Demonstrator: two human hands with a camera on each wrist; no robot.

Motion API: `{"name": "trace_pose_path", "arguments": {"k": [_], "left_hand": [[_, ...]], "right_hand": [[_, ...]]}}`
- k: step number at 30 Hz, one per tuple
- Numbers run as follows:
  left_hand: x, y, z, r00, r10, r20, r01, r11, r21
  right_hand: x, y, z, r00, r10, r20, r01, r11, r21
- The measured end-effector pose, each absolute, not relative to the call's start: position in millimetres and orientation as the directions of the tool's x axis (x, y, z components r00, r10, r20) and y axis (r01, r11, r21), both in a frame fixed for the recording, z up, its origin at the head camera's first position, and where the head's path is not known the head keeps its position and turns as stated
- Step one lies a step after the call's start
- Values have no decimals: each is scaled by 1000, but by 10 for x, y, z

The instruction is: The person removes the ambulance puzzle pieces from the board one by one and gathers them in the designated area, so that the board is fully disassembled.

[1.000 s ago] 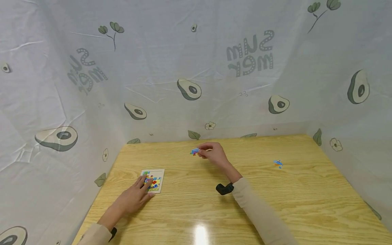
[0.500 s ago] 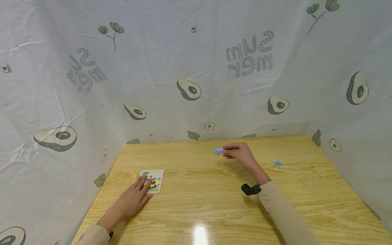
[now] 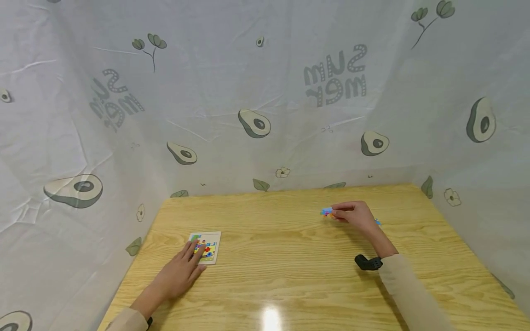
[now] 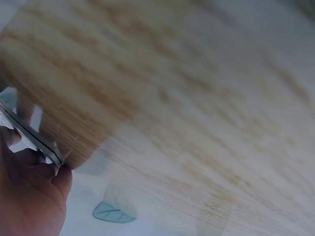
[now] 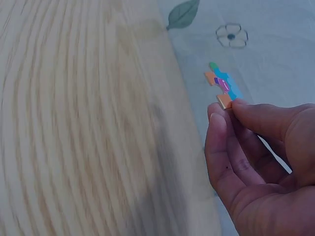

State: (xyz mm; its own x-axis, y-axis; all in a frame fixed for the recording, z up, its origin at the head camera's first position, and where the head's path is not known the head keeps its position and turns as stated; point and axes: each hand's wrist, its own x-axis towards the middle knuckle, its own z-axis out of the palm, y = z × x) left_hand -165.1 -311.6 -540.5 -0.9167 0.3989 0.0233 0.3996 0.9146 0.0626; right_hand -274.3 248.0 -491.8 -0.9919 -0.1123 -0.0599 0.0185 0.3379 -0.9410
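My right hand (image 3: 359,217) pinches a jigsaw puzzle piece (image 3: 325,212) between thumb and fingertips above the right part of the table. Close up in the right wrist view, this piece (image 5: 229,87) shows blue, orange, pink and a bit of green. Fingers spread, my left hand (image 3: 177,275) rests on a small puzzle board (image 3: 216,235) at the left. Its picture is colourful, with a red cross, and my fingers cover part of it. Edge-on, the board (image 4: 29,133) shows in the left wrist view with fingers against it. Another puzzle piece (image 3: 377,222) lies behind my right hand, partly hidden.
A wooden table (image 3: 265,262) spreads under both arms. Around its back and sides hangs a pale curtain (image 3: 215,92) printed with avocados, leaves and lettering. A black wrist camera (image 3: 368,262) sits at my right wrist.
My right hand has travelled rightward with the pinched puzzle piece, from mid-table to near the other piece, which it now partly covers. The left hand has stayed on the board.
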Motion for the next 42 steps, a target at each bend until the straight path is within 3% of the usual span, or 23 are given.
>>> {"name": "trace_pose_path", "arguments": {"k": [13,42], "left_hand": [[-1656,-3106,-5409,-915,403,34,404,913,61],[-1658,-3096,-5403,-916,399,37,401,914,64]], "right_hand": [[-2668,2957,-4988,-986,-81,-148,103,404,-909],[-2649,3004,-5020,-987,60,-146,153,590,-793]]}}
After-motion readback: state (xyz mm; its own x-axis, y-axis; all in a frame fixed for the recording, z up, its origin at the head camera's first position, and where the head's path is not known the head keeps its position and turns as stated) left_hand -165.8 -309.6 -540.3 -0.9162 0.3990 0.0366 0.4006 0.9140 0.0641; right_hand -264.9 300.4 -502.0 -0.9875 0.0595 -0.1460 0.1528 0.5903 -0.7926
